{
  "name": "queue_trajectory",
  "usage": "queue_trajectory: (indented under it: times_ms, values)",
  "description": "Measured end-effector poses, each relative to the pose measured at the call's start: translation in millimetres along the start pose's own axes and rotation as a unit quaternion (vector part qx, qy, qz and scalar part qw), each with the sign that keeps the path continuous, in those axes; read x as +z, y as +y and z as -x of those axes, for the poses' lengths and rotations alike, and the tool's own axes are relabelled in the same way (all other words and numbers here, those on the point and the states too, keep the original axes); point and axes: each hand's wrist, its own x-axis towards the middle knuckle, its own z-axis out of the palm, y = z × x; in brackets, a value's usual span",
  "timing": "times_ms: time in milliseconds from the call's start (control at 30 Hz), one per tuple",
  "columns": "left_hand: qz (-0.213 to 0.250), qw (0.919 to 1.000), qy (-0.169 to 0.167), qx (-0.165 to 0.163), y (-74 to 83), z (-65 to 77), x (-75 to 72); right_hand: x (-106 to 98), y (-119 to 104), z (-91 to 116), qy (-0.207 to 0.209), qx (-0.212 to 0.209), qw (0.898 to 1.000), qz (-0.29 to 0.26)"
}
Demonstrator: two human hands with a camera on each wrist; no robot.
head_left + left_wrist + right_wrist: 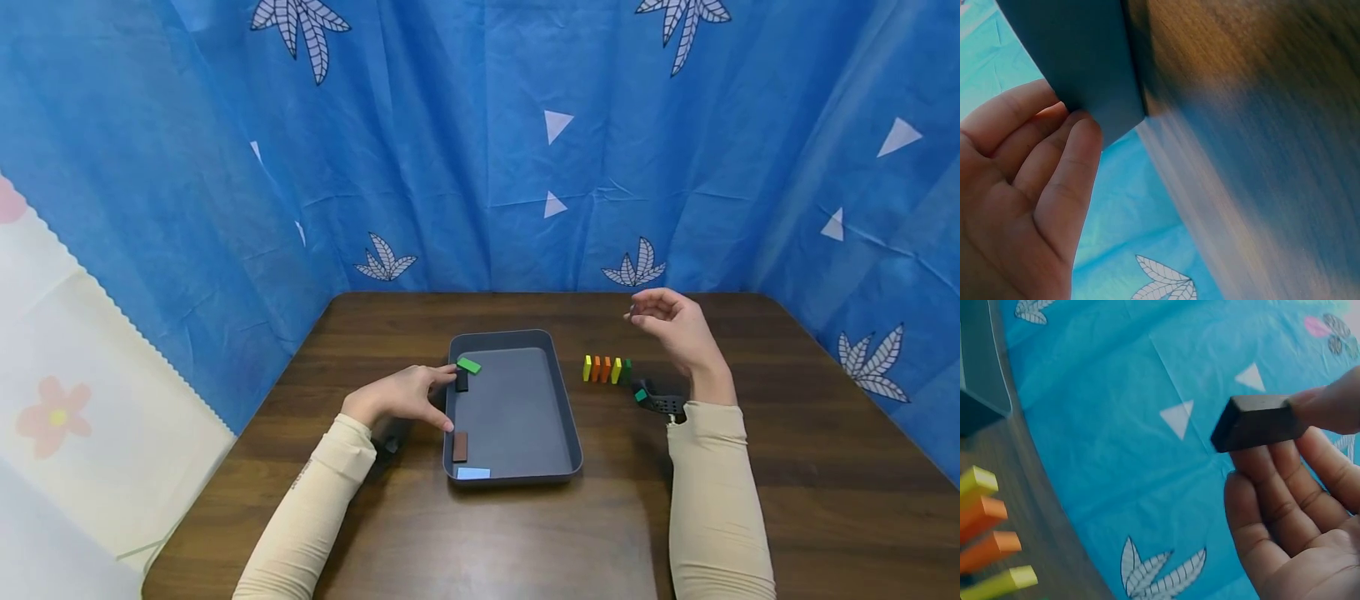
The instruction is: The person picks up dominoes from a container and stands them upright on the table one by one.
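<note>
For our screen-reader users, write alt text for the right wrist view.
A right hand pinches a dark block in front of a blue patterned curtain. At lower left, yellow and orange blocks stand in a row on a wooden table; a corner of a tray shows above.

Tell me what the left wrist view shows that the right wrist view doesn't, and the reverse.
Left wrist only: the left hand, at the gray tray.
Right wrist only: the right hand pinching a dark block, plus yellow blocks and orange blocks.
Both: parts of the tray, the wooden table and the blue curtain.
</note>
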Motion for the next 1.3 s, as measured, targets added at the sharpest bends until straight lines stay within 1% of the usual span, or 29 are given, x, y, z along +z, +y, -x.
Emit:
queue_trajectory:
  times_ms: [133,300,400,700,900,1067,1200,1300]
  values:
    - [-0.002,1.0,0.001,0.0,0.3,1.0,-0.7,-13,6,6,-0.01,0.031,0.999,0.038]
    - [-0.001,1.0,-0.002,-0.004,0.4,3.3,-0.5,-26,19,14,-0.038,0.038,0.998,0.03]
    - [0.003,1.0,-0.003,-0.004,0.0,3.9,0.2,-30,26,17,-0.048,0.045,0.997,0.039]
    - [0.011,0.9999,-0.001,-0.002,-2.0,4.1,1.3,-36,46,20,-0.056,0.091,0.989,0.106]
    - [0.01,0.9999,0.0,-0.002,-3.6,4.4,1.2,-40,60,24,-0.06,0.122,0.984,0.116]
    - [0.004,1.0,-0.001,-0.004,-2.8,4.5,1.2,-39,65,27,-0.054,0.147,0.978,0.136]
    - [0.006,1.0,-0.002,-0.001,-1.8,3.1,0.7,-39,65,28,-0.052,0.168,0.972,0.156]
    - [0.011,0.9999,-0.001,0.002,-1.0,1.3,-0.3,-41,66,28,-0.054,0.175,0.967,0.179]
